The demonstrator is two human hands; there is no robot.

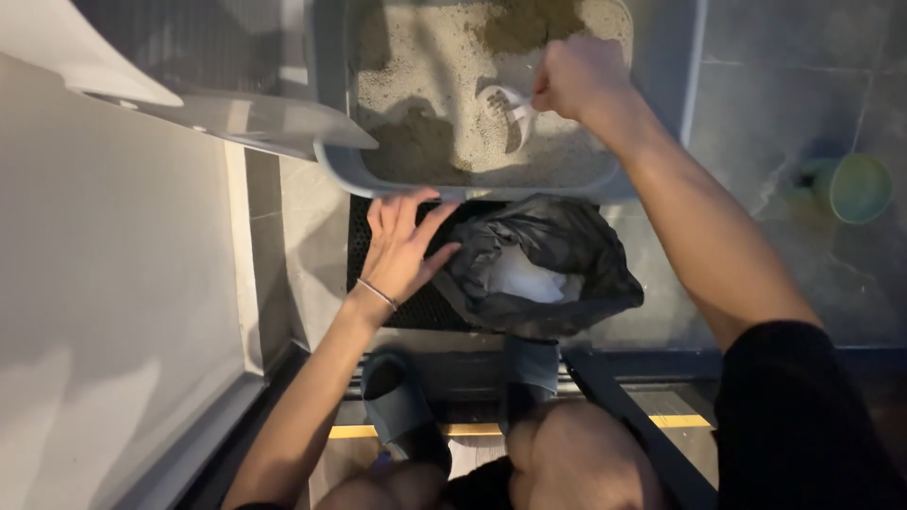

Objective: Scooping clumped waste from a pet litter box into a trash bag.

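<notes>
The right hand [578,77] is clenched on the handle of a white slotted litter scoop [505,109], its head dug into the sand of the grey litter box [333,142] (darker clumps lie alongside). The left hand [402,247], fingers spread and holding nothing, rests on the black mat [364,247], touching the open black rubbish bag [557,255] just below the box's near rim.
</notes>
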